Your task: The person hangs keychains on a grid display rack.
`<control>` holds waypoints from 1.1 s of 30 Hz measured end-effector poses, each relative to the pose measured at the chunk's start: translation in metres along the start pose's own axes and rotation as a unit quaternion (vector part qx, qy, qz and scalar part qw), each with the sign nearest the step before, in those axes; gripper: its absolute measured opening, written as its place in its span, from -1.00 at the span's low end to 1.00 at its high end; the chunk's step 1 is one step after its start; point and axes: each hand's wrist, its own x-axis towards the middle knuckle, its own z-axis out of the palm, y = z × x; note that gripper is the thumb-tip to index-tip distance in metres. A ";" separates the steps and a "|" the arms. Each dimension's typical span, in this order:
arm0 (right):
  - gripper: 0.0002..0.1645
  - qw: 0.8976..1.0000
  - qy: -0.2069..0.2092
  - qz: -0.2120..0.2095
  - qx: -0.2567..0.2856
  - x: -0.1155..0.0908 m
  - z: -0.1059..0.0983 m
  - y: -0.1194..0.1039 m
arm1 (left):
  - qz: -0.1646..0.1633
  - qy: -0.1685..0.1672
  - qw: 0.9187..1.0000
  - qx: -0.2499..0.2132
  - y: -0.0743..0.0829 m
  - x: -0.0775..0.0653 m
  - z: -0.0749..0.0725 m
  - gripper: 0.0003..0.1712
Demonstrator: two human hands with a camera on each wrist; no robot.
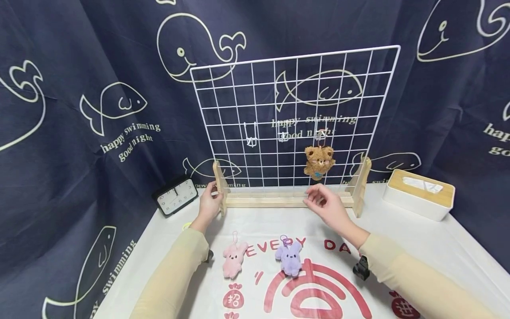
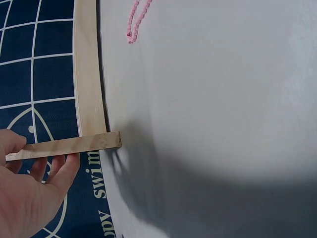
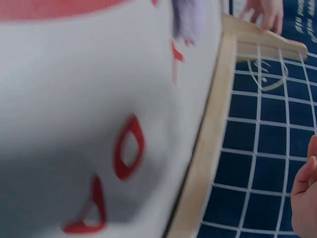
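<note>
My left hand (image 1: 210, 202) grips the left wooden foot (image 2: 64, 146) of a white wire grid rack (image 1: 296, 106), thumb on one side and fingers on the other. A brown bear plush keychain (image 1: 319, 162) hangs by its chain from the rightmost hook on the grid. Just below the bear, my right hand (image 1: 324, 204) hovers in front of the rack with fingers loosely bent and nothing in them. On the table lie a pink plush keychain (image 1: 234, 260) and a purple plush keychain (image 1: 290, 258), both apart from the hands.
Two more white hooks, a left one (image 1: 251, 141) and a middle one (image 1: 283, 136), sit on the grid with nothing on them. A black-framed clock (image 1: 175, 196) stands at the left. A tissue box (image 1: 419, 195) with a wooden lid is at the right. Behind hangs a dark blue curtain (image 1: 119, 48).
</note>
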 end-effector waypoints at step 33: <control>-0.83 0.960 -0.273 0.049 -0.031 -0.032 0.059 0.023 | -0.025 -0.003 1.000 -0.019 0.002 0.002 -0.001 -0.47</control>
